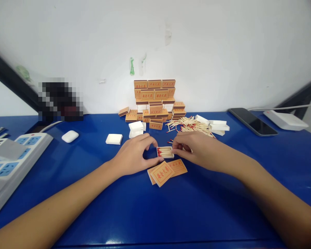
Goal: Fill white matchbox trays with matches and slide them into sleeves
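Note:
A small white matchbox tray (pixel 166 157) lies on the blue table, filled with red-headed matches (pixel 165 151). My left hand (pixel 134 152) curves around its left end, index finger at the far corner and thumb along the near edge, steadying it. At the tray's right end, the fingers of my right hand (pixel 191 145) are pinched together; what they hold, if anything, is hidden. Just in front lie several flat orange matchbox sleeves (pixel 162 173), overlapping. Behind my right hand spreads a loose pile of matches (pixel 188 125).
Orange matchboxes (pixel 155 109) stand stacked against the wall. White empty trays lie at left (pixel 114 139), middle (pixel 136 128) and right (pixel 219 125). A phone (pixel 252 121) and white device (pixel 285 120) rest at right. A power strip (pixel 20 155) and white earbud case (pixel 70 136) sit at left.

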A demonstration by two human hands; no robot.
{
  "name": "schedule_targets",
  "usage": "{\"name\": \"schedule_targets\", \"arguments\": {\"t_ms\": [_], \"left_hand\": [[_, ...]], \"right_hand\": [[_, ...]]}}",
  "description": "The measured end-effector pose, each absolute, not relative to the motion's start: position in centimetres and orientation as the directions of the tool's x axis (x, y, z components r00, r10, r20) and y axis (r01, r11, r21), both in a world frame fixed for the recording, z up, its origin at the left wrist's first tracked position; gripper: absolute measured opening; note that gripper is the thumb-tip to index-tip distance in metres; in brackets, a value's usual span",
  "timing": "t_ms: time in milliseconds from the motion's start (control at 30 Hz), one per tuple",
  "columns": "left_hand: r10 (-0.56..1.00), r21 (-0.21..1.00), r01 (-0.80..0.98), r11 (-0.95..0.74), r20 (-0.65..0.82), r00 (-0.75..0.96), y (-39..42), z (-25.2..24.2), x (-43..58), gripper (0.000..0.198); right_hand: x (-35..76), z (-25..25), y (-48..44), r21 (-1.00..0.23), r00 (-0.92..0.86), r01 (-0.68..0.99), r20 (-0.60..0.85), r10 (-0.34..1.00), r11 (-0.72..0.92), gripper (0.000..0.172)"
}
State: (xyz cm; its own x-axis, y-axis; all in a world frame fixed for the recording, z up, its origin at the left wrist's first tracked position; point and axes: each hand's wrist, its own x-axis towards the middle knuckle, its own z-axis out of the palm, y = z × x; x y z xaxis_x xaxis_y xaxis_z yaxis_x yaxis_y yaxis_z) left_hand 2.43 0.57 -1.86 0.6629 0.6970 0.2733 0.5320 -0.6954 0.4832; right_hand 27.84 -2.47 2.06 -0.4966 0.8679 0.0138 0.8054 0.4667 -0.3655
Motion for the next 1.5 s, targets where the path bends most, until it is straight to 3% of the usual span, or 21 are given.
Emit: {"name": "schedule_targets", "arguments": {"t_ms": [233, 400, 800, 1000, 1300, 1500], "left_hand": [[0.702, 0.492, 0.533, -0.688, 0.268, 0.659, 0.5, -1.7, 2.4, 0.032], [0.691, 0.482, 0.524, -0.702, 0.283, 0.665, 0.5, -1.9, 2.4, 0.032], [0.692, 0.479, 0.527, -0.702, 0.283, 0.664, 0.5, -1.9, 2.4, 0.032], [0.693, 0.483, 0.526, -0.700, 0.282, 0.663, 0.4, -1.9, 2.5, 0.032], [0.691, 0.475, 0.528, -0.704, 0.285, 0.664, 0.5, -1.9, 2.4, 0.032], [0.684, 0.464, 0.527, -0.712, 0.286, 0.671, 0.6, -1.8, 2.4, 0.031]], "right_hand": [[28.0, 2.1, -2.2, -0.363, -0.506, 0.792, 0.063, 0.860, 0.492, 0.015], [29.8, 1.8, -1.1, -0.263, -0.398, 0.870, 0.128, 0.908, 0.418, 0.012], [29.1, 0.6, -0.4, -0.251, -0.364, 0.896, 0.060, 0.930, 0.367, 0.014], [28.3, 0.2, -0.5, -0.303, -0.380, 0.872, 0.071, 0.922, 0.383, 0.019], [28.8, 0.1, -0.3, -0.268, -0.417, 0.872, 0.034, 0.908, 0.410, 0.018], [27.2, 1.1, -2.0, -0.259, -0.485, 0.825, 0.132, 0.864, 0.503, 0.013]]}}
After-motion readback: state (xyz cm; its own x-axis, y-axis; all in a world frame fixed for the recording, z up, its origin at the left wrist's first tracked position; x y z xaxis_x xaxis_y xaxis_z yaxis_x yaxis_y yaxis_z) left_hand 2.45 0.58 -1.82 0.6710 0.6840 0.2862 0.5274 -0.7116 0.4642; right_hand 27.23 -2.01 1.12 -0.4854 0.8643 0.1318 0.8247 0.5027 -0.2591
